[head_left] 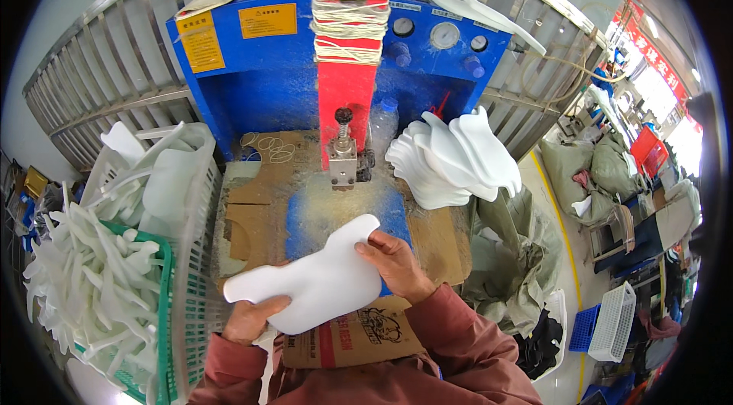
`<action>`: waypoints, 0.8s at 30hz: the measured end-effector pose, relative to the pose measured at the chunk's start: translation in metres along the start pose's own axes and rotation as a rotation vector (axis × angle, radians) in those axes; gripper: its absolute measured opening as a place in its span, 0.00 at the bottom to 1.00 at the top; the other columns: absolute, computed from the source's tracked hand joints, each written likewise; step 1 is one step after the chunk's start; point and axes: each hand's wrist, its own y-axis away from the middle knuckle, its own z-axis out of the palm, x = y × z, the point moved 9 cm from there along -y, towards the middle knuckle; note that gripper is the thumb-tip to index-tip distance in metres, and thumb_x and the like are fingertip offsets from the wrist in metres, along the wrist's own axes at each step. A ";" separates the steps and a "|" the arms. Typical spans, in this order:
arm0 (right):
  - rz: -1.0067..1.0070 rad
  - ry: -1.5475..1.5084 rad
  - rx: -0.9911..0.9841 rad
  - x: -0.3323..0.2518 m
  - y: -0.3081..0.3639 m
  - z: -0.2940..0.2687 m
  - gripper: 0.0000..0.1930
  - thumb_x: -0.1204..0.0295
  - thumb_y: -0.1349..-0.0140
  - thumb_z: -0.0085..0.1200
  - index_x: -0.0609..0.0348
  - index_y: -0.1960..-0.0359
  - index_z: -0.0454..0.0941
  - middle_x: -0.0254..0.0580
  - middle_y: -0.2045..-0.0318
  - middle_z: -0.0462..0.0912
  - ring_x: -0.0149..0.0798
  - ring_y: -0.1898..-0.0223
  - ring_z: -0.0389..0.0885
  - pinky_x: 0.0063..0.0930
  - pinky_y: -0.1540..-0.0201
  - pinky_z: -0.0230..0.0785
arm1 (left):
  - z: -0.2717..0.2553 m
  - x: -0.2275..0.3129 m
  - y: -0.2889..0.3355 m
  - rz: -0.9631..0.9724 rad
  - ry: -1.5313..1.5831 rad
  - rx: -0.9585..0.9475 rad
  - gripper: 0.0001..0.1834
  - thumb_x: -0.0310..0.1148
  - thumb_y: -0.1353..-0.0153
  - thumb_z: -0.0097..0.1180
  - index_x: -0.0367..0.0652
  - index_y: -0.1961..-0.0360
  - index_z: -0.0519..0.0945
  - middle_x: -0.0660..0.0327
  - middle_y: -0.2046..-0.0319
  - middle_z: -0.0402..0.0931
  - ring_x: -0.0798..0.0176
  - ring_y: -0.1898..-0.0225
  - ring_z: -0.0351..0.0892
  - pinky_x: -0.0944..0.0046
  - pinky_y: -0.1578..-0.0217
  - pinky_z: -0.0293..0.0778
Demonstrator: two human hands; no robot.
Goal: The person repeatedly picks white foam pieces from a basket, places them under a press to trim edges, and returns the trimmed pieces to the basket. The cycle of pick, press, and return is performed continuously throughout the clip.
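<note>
A smooth white shaped pad [324, 283], foam-like and with two narrowed ends, is held up in front of me at a tilt. My left hand [256, 319] grips its lower left end, thumb on top and fingers mostly hidden beneath. At the upper right end, my right hand [395, 264] pinches the edge between thumb and fingers. Just beyond the pad is a blue work plate [391, 210] covered in pale dust. Over that plate hangs a metal machine head [343, 164] with a black knob, apart from the pad.
Similar white pads [458, 161] are stacked right of the machine head. White pieces fill a white basket [200, 168] and a green basket [165, 290] at left. Cord winds round the red machine arm [343, 92]. A grey-green sack [504, 283] stands at right; printed cardboard [343, 340] covers my lap.
</note>
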 end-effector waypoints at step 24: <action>-0.107 -0.220 0.071 -0.013 -0.050 0.011 0.15 0.66 0.25 0.59 0.59 0.42 0.82 0.24 0.59 0.84 0.15 0.66 0.71 0.16 0.66 0.62 | -0.029 0.052 -0.045 0.198 0.011 0.148 0.26 0.23 0.34 0.59 0.34 0.34 0.75 0.56 0.45 0.82 0.60 0.46 0.83 0.58 0.42 0.77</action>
